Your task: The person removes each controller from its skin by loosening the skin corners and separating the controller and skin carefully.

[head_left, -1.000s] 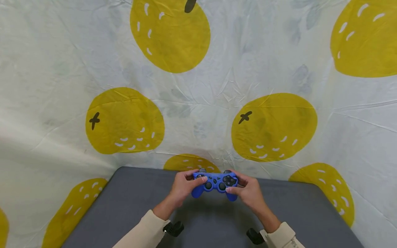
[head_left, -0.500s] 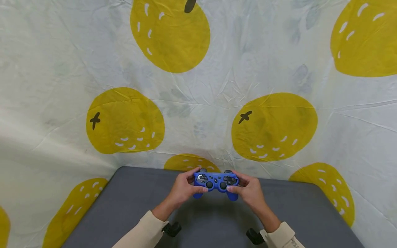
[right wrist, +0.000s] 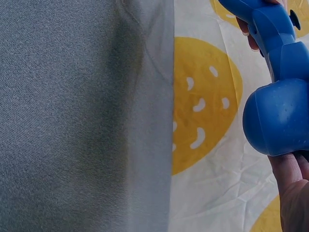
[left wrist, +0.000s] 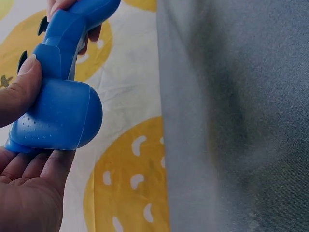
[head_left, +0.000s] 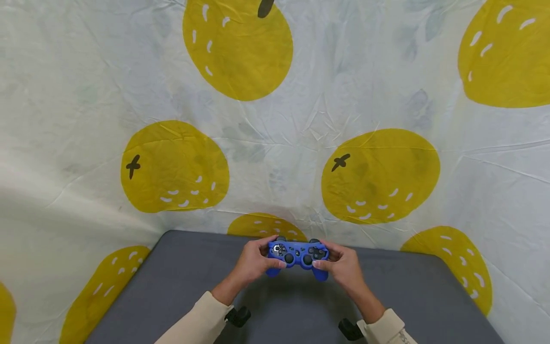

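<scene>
- Grey tabletop [head_left: 180, 267], just one, spreads below, shadowed in its middle.
- Nearest my remote view: two beige sleeves [head_left: 197, 320] and two black wrist devices [head_left: 238, 317].
- Two hands: left hand [head_left: 253, 260] and right hand [head_left: 347, 266] each grasp one end of a single blue gamepad [head_left: 298, 252], raised over the tabletop's far part.
- Two black thumbsticks [head_left: 289, 258] face me.
- Behind, one white cloth backdrop [head_left: 275, 119] carries eight yellow fruit prints [head_left: 380, 179].

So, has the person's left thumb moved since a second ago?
Yes. In the head view the left thumb sits lower now, having shifted away from the far edge of the grey table.
</scene>
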The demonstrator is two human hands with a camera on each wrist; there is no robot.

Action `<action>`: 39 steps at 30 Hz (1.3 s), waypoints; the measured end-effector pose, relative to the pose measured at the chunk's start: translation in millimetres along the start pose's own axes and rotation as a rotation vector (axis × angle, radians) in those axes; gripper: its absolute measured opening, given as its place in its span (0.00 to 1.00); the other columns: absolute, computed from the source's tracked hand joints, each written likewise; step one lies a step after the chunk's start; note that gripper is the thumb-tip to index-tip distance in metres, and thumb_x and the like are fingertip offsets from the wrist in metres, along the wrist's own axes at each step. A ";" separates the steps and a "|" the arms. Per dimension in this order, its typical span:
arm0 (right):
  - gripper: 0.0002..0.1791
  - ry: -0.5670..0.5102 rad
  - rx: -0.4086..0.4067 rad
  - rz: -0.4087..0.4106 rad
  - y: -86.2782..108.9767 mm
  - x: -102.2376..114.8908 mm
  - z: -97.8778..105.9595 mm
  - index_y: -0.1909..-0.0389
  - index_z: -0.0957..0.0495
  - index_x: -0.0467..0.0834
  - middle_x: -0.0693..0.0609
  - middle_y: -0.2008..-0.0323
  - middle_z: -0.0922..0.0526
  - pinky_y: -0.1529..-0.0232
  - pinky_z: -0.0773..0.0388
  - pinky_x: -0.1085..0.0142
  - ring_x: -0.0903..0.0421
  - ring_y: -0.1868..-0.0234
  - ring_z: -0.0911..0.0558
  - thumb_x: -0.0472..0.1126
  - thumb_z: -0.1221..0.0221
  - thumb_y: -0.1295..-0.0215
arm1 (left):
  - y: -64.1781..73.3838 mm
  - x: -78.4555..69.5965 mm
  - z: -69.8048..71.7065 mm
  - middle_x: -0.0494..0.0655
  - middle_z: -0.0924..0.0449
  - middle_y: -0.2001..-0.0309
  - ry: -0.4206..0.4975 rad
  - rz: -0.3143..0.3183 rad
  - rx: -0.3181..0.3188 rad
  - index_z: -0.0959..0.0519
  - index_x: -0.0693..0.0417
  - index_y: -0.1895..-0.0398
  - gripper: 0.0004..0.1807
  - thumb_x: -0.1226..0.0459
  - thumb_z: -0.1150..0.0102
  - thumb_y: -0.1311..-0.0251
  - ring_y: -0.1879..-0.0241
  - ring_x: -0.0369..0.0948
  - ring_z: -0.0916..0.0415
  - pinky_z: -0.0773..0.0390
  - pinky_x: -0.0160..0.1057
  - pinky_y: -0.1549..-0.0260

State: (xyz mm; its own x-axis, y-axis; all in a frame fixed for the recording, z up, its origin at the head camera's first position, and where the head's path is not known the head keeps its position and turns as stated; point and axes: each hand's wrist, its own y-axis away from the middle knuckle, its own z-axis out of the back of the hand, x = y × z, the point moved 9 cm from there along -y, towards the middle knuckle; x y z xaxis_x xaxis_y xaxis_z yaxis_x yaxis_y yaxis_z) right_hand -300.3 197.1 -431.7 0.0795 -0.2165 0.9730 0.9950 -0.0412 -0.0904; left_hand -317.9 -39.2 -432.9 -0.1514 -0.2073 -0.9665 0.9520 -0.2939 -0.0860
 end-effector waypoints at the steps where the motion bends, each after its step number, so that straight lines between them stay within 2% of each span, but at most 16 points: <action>1: 0.33 0.001 -0.003 -0.006 -0.6 -1.7 -0.3 0.35 0.20 0.36 0.32 0.42 0.15 0.55 0.12 0.63 0.44 0.49 0.10 0.28 0.26 0.44 | -0.1 0.4 -0.1 0.63 0.16 0.40 -0.006 0.000 0.001 0.29 0.59 0.25 0.44 0.66 0.20 0.47 0.51 0.47 0.13 0.12 0.46 0.51; 12: 0.33 -0.033 -0.024 -0.037 -6.6 -19.0 -5.3 0.37 0.20 0.33 0.30 0.44 0.15 0.57 0.11 0.62 0.46 0.52 0.09 0.24 0.26 0.47 | -3.6 12.2 0.8 0.61 0.13 0.46 -0.078 -0.009 -0.008 0.27 0.63 0.27 0.43 0.63 0.19 0.48 0.56 0.44 0.12 0.12 0.45 0.54; 20: 0.33 -0.059 -0.025 -0.036 -7.6 -25.3 -8.1 0.37 0.20 0.32 0.29 0.45 0.15 0.58 0.11 0.62 0.46 0.52 0.09 0.23 0.27 0.47 | -4.9 19.5 2.0 0.59 0.12 0.47 -0.128 -0.002 -0.030 0.25 0.61 0.29 0.43 0.61 0.18 0.50 0.57 0.43 0.13 0.12 0.45 0.53; 30: 0.33 -0.037 -0.033 -0.051 -5.4 -28.4 -9.7 0.38 0.19 0.33 0.30 0.43 0.16 0.56 0.12 0.61 0.41 0.46 0.11 0.24 0.26 0.48 | -3.3 24.6 0.4 0.59 0.12 0.46 -0.110 0.014 -0.021 0.25 0.59 0.28 0.43 0.61 0.19 0.49 0.56 0.43 0.12 0.12 0.44 0.54; 39: 0.32 -0.049 -0.038 -0.061 -6.1 -36.7 -11.0 0.39 0.18 0.32 0.30 0.44 0.15 0.56 0.11 0.61 0.41 0.47 0.11 0.23 0.26 0.49 | -2.4 28.4 -1.4 0.60 0.12 0.46 -0.117 0.011 -0.030 0.24 0.62 0.30 0.42 0.62 0.18 0.50 0.56 0.44 0.12 0.12 0.45 0.55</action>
State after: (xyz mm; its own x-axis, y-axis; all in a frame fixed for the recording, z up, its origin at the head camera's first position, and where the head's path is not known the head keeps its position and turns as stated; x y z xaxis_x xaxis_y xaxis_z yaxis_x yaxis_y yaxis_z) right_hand -310.0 194.6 -469.2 0.0220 -0.1649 0.9861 0.9952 -0.0903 -0.0373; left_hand -324.1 -43.1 -460.5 -0.1692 -0.3181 -0.9328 0.9609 -0.2638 -0.0843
